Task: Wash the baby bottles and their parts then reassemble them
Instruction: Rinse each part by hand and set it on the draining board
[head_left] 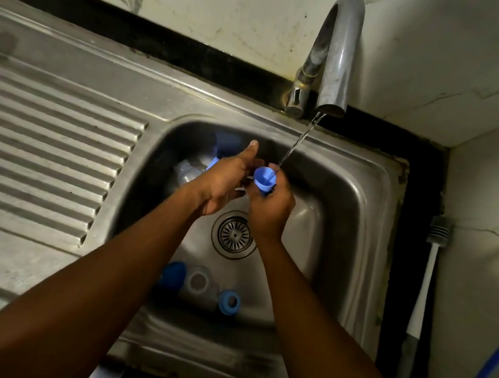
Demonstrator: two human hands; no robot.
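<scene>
Head view, my right hand (pixel 267 210): fingers curled round the blue cap (pixel 264 180), gripping it from below, mouth up.
My left hand (pixel 226 182): thumb stuck up, palm close beside the cap's left side; fingers hidden, so I cannot tell whether they grip anything.
Water (pixel 299 141): thin stream from the tap (pixel 335 57), landing in the cap.
Behind my left hand: clear bottle (pixel 186 171) lying in the sink (pixel 369 185).
Under my hands: drain (pixel 235 234).
Near wall of the basin: blue lid (pixel 173 275), clear neck piece (pixel 198 282) and blue ring (pixel 229 302), side by side.
Right of the sink: bottle brush (pixel 427 275) on the counter.
Left: ribbed drainboard (pixel 39 161).
</scene>
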